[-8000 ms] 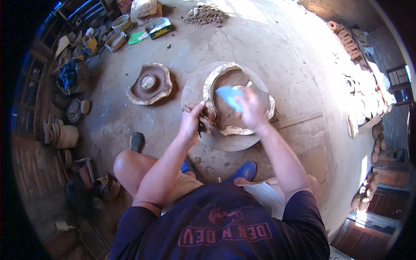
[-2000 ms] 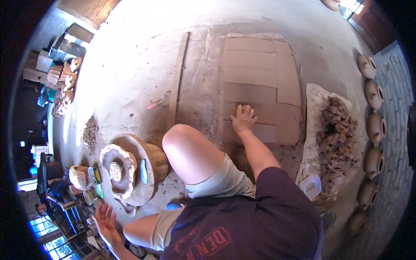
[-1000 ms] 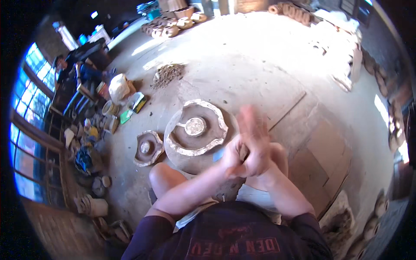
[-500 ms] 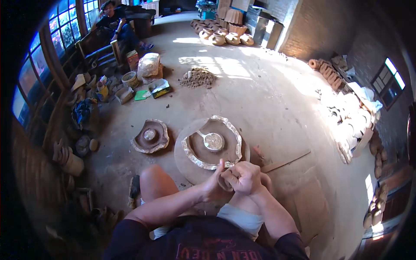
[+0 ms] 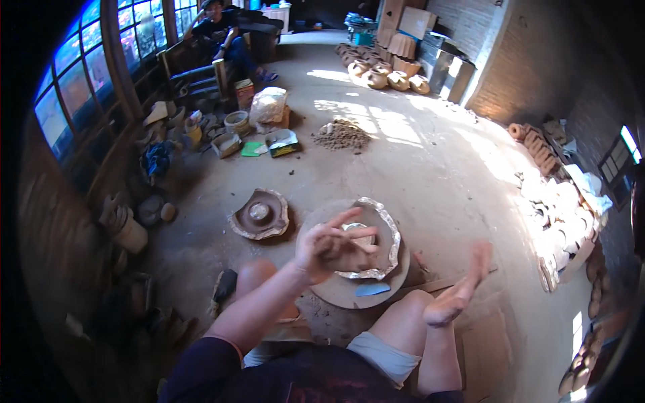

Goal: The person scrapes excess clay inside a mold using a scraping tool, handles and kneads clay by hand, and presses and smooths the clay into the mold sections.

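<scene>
Counts, left to right: one small plaster-like mould (image 5: 277, 220) with a central knob stands on the floor (image 5: 222, 185). One brown, clay-like lump (image 5: 338, 253) is at the left hand (image 5: 332, 248). One large mould (image 5: 392, 236) rests on one round board (image 5: 329, 290); one blue sheet (image 5: 373, 289) lies on the board, at the near side of this mould. One wooden strip (image 5: 433, 285) lies on the floor at the right of the board. One person (image 5: 225, 37) sits at the upper left.

Visibility limits: the left hand and the lump cover the left part of the large mould and part of its centre. The lump is blurred; its outline is hard to make out. The right hand (image 5: 460, 290) crosses the wooden strip and is blurred at the fingertips.

Hand pose: the left hand is raised above the large mould, its fingers extended and spread, with the lump against the palm; finger pressure on the lump cannot be told. The right hand is raised above the right knee, wrist bent, fingers straight, close together and pointing upward.
</scene>
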`<state>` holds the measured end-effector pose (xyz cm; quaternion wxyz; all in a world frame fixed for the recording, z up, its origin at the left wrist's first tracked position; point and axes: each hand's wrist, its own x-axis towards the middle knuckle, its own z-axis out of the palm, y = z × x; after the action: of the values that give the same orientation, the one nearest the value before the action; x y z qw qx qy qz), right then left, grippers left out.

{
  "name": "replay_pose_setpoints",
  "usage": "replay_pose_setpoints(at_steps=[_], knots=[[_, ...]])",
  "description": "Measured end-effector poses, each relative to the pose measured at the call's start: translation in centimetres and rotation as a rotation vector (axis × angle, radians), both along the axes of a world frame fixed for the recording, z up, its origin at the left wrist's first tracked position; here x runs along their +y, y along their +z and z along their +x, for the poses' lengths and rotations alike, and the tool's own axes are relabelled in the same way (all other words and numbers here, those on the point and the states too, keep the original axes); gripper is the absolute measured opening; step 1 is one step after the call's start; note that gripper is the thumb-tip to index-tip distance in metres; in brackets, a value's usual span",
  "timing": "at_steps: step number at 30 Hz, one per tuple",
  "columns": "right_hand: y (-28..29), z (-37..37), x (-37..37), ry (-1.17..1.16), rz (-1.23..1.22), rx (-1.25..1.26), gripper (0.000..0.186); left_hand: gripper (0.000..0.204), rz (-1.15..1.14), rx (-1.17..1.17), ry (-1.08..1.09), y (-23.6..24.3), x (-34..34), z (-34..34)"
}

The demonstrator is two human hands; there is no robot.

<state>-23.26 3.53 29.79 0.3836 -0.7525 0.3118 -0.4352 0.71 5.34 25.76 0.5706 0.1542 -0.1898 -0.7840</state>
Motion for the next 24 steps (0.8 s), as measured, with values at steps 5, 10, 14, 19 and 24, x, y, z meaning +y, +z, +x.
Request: replay_pose_setpoints(at_steps=[5,10,14,19,24], knots=[[-4.0,3.6,1.2,-0.147,-0.398,-0.062,0.119,0.094,-0.334,-0.334,-0.056,-5.2,1.1,-6.5],[-4.7,3.3,2.7,-0.14,-0.412,-0.006,0.078,0.088,0.024,0.144,-0.075,-0.5,3.1,-5.0],[-3.0,1.4,1.4,-0.038,-0.459,0.256,0.048,0.087,0.252,-0.079,-0.139,-3.0,3.2,-7.1],[-6.3,0.3,1.5,-0.05,-0.657,0.358,0.037,0.091,0.109,-0.185,-0.617,-5.0,3.3,-1.9],[-4.5,2.5,4.4,-0.095,-0.314,0.201,0.052,0.083,-0.19,-0.743,-0.29,-3.5,5.0,-0.8]])
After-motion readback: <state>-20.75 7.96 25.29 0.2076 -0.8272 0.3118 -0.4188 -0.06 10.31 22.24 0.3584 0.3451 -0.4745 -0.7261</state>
